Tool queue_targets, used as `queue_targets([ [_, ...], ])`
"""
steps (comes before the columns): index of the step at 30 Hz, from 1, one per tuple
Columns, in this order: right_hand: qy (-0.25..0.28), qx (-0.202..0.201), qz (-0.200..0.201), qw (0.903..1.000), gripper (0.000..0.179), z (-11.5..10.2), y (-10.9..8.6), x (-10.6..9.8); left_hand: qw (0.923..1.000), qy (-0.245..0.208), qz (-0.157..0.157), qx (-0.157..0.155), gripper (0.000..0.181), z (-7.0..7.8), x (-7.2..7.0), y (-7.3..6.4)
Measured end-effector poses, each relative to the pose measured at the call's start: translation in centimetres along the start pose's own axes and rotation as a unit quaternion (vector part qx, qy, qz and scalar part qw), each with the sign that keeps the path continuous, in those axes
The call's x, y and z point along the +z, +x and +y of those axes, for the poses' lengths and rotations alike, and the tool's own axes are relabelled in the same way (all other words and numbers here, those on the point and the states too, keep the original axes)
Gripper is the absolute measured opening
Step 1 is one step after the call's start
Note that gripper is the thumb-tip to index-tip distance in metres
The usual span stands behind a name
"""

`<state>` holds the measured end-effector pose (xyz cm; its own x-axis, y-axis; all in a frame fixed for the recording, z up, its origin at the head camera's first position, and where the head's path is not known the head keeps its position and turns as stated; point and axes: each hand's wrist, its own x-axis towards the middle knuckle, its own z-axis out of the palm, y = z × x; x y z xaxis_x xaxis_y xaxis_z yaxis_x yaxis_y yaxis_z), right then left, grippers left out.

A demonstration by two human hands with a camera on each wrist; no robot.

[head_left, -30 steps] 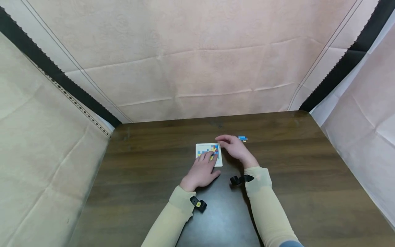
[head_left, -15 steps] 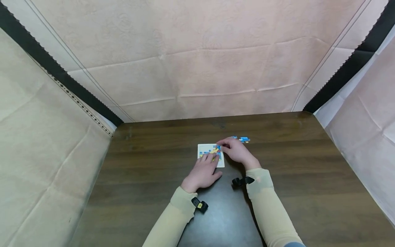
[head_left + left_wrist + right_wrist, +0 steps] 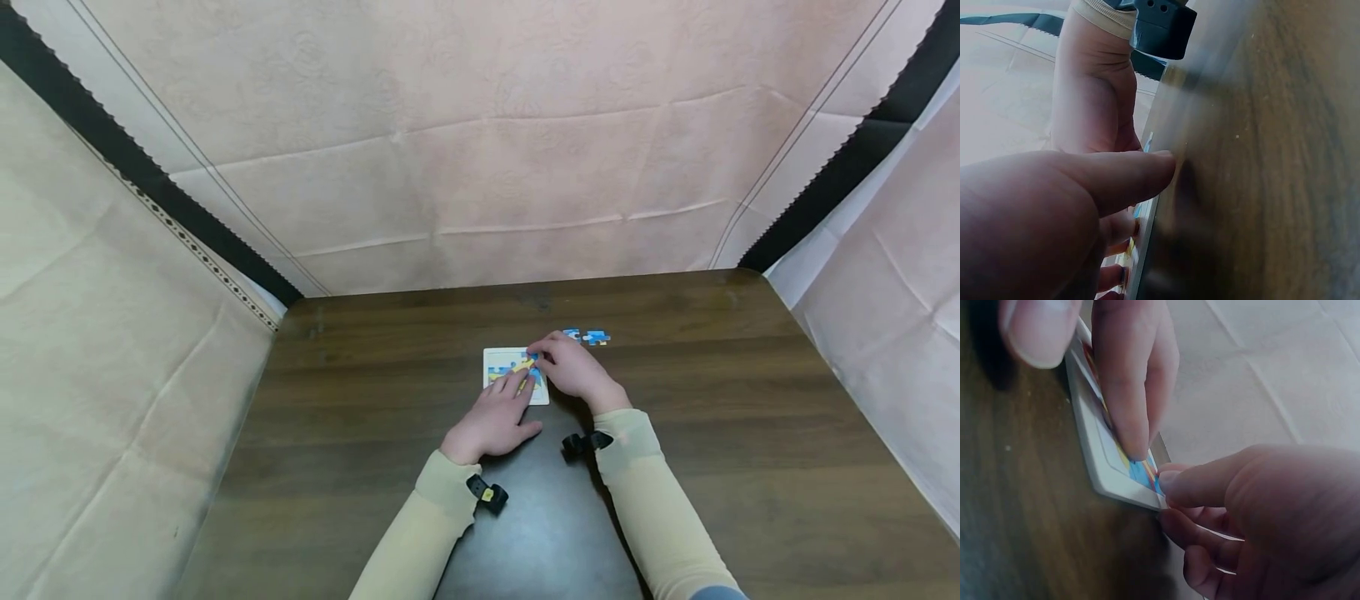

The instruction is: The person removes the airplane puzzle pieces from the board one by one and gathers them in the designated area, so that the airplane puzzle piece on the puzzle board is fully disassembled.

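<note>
A small white-framed jigsaw puzzle [image 3: 495, 357] with a blue, yellow and red picture lies flat on the table. My left hand [image 3: 495, 421] rests on its near part with extended fingers, covering some of the picture; its thumb [image 3: 1129, 178] sticks out sideways past the frame. At the far right corner my right hand [image 3: 573, 367] pinches a small puzzle piece [image 3: 1158, 485] between thumb and forefinger, down at the picture's surface. Most of that piece is hidden by the fingertips. In the right wrist view the frame's pale border [image 3: 1107, 478] shows beside the left fingers.
Two loose blue puzzle pieces, one at the right [image 3: 597, 337] and one partly behind the right hand [image 3: 572, 333], lie beyond the puzzle. The brown wooden table [image 3: 360, 400] ends at pale fabric walls [image 3: 480, 167] at the back and sides.
My right fingertips have moved inward and nearer over the puzzle's far right corner. Both loose pieces now show more fully behind that hand. The left hand stays on the puzzle.
</note>
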<state>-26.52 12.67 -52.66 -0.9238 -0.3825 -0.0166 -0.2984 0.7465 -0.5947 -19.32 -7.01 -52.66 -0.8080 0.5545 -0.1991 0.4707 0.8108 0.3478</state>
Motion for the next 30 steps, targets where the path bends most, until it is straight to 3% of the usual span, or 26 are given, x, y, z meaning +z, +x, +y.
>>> queue_targets([
  [18, -0.067, 0.002, 0.022, 0.9975, 0.025, -0.71, 0.15, 0.61, 0.9998, -0.013, -0.017, -0.005, 0.083, -0.38, 0.48, 0.37],
  [30, -0.040, -0.006, 0.026, 0.9989, 0.021, -0.61, 0.31, 0.75, 0.9998, -0.003, -0.016, -0.012, 0.083, -0.41, 0.75, 0.58],
])
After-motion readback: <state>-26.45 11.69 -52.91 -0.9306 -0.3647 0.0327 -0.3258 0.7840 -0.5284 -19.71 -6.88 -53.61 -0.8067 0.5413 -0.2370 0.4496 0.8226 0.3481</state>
